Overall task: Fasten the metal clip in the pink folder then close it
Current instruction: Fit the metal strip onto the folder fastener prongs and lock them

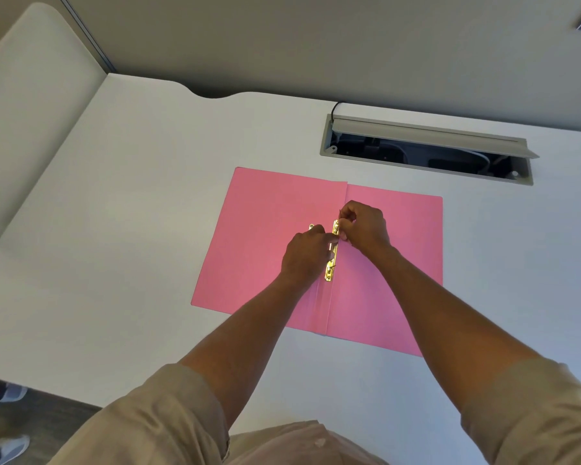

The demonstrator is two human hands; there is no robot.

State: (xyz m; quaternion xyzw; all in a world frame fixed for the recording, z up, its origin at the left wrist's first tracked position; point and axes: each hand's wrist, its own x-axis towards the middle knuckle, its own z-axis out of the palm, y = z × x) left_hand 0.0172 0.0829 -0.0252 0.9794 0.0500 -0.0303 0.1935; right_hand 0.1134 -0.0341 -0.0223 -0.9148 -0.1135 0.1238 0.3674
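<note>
1. Right hand [366, 226] pinches a thin prong at the far end of the metal clip [331, 260].
2. Left hand [306, 255] presses its fingers on the clip's middle; whether they grasp it, I cannot tell.
3. Clip's long axis follows the spine of the open pink folder [255, 243], pointing away from the person.
4. Folder lies flat on the white surface [131, 213].
5. No writing is readable.

I see a plain pink folder [265, 236] on a white table [131, 213]. At its centre fold I see a shiny gold metal clip [331, 265], with a second gold piece [311, 226] toward ten o'clock of it. My sleeves [155, 421] are plain beige. At one o'clock from the folder, a grey-framed cable hatch [426, 149] shows a black interior with white cables. At eight o'clock, I see dark flooring [41, 421] and grey-white shoes [12, 394].
</note>
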